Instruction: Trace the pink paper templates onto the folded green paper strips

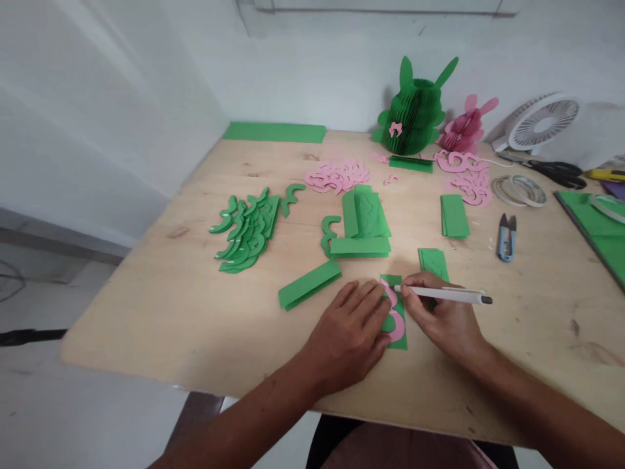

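Observation:
A pink paper cutout [398, 324] with a curved outline lies on a green paper strip [401, 342] near the table's front. My left hand [349, 332] rests flat over the left side of both, its fingers stretched out and pressing them down. In my right hand [446, 322] is a white pen [449, 294], pinched between thumb and fingers, its tip at the upper edge of the pink cutout. Just beyond that hand sits a small folded green paper [433, 262]. Left of my left hand lies a folded green strip [310, 284].
Green cutouts [249, 231] are heaped at left, pink cutouts [336, 176] farther back. Folded green papers [364, 215] lie mid-table. Blue thread snips [506, 239], tape rolls [520, 191], black-handled scissors [551, 170] and a white fan [544, 124] are right. A green honeycomb paper figure [415, 117] stands behind.

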### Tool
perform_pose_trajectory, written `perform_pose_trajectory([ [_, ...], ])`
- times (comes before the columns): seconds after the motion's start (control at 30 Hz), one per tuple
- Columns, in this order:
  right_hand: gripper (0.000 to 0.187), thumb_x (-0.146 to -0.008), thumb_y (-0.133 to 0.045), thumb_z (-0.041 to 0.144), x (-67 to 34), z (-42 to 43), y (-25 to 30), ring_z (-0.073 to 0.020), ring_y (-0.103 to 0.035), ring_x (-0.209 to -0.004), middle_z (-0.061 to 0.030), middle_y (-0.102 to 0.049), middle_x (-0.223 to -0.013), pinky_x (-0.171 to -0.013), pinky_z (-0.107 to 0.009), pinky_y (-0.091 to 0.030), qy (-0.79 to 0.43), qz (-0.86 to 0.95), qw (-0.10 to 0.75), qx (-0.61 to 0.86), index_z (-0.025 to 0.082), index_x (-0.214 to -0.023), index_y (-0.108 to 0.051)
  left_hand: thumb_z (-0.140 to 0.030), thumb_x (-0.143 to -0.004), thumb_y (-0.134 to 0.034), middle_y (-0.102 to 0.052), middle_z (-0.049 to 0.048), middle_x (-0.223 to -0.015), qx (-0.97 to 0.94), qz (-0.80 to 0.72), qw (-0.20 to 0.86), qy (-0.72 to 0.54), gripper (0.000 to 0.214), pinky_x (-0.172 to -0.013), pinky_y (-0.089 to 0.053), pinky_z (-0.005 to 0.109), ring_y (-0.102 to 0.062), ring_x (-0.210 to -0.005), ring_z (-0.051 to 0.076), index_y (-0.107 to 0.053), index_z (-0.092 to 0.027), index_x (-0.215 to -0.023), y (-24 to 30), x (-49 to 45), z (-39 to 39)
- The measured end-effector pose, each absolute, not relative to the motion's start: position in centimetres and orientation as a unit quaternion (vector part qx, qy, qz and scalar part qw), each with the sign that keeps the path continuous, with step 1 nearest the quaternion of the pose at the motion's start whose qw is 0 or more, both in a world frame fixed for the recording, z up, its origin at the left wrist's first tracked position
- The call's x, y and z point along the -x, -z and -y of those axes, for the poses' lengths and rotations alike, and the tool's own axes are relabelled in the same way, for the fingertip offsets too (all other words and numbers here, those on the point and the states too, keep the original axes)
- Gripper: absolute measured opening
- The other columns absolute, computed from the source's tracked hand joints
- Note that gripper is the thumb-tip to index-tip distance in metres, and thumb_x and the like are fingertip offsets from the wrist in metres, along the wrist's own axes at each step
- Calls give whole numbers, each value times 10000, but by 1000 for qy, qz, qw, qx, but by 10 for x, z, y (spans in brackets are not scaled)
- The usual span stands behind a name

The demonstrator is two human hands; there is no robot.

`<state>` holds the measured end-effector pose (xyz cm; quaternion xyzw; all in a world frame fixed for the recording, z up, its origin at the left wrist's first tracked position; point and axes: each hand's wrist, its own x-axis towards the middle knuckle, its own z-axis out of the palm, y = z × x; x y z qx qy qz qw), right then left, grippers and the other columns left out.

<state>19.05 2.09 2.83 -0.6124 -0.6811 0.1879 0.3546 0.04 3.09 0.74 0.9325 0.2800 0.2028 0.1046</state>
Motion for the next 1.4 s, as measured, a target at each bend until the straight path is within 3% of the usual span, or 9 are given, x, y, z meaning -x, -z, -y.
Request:
perform_pose_trajectory([
  [1.4, 151, -882, -499, 259, -192, -16, -31, -156, -643, -632, -8, -690, -701, -621, -276, -507, -138, 711, 332, 604, 220, -787, -610, -294, -925, -455, -520, 144, -1376, -934, -278, 102, -201, 390, -1112, -345, 481, -443, -1319, 280, -519, -123, -1270, -7, 0, -31],
])
